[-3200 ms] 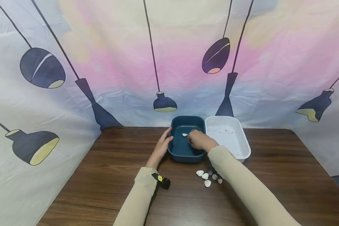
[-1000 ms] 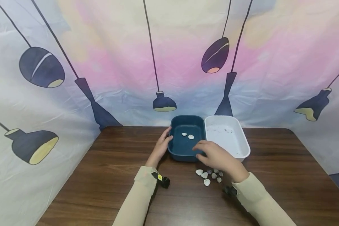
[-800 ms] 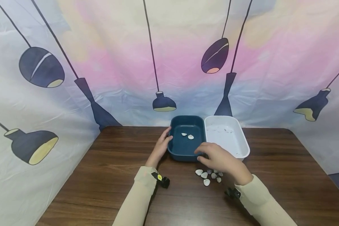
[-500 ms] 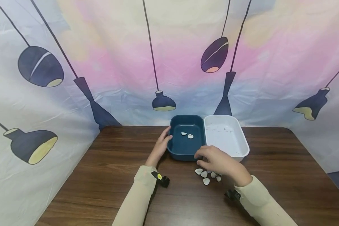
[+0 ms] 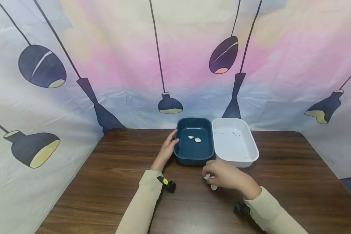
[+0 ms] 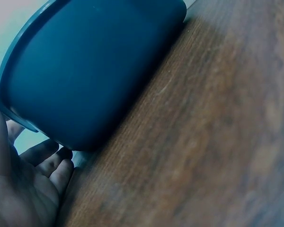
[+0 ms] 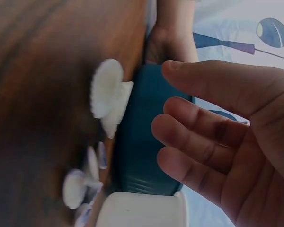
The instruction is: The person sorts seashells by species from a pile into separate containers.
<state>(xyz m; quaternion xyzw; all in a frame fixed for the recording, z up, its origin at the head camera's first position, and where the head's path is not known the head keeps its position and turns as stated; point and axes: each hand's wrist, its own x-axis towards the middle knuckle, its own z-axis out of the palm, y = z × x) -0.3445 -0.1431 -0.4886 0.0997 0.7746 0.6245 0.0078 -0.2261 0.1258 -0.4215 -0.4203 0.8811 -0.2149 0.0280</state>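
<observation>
My left hand (image 5: 165,150) rests against the left side of a dark teal tub (image 5: 193,151), fingers touching its outer wall and rim. Two white seashells (image 5: 197,140) lie inside that tub. Just in front of it, my right hand (image 5: 226,176) hovers low over a loose group of seashells on the table, its fingers loosely bent and holding nothing. From the head, most of this group is hidden beneath the hand, with one white shell (image 5: 214,187) showing below the thumb. The right wrist view reveals a ridged white shell (image 7: 107,87) and smaller purplish-white shells (image 7: 75,189) beyond the fingertips.
A white tub (image 5: 237,143) with small dark specks inside stands right beside the teal one. Both sit near the back edge of the brown wooden table (image 5: 120,182). Behind it hangs a cloth backdrop (image 5: 123,65) printed with lamps.
My right hand dropped a second shell in the teal tub, withdrew, then moved down toward me over the shells on the table. The left hand has stayed at the tub.
</observation>
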